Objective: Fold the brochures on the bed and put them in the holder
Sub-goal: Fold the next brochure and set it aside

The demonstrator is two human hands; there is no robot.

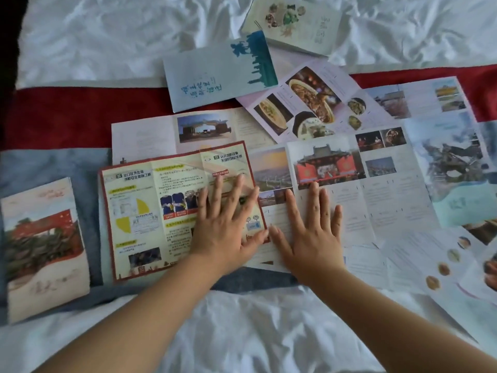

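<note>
Near edge of the bed (242, 332): we note both hands flat, fingers straight and spread, grasping nothing. The left hand (228, 224) presses the right panel of the red-bordered brochure (150, 211). The right hand (309, 230), just beside it, presses the temple-photo brochure (376, 195). Both sheets lie unfolded. Toward the left edge lies a folded brochure (40, 246). Farther on, a food-photo brochure (304, 98) overlaps others by the red band (67, 114). A blue-print brochure (215, 74) and a floral brochure (293, 22), both folded, lie farthest.

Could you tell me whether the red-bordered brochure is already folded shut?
No, the red-bordered brochure lies spread open, its panels side by side, with the left hand flat on it.
</note>
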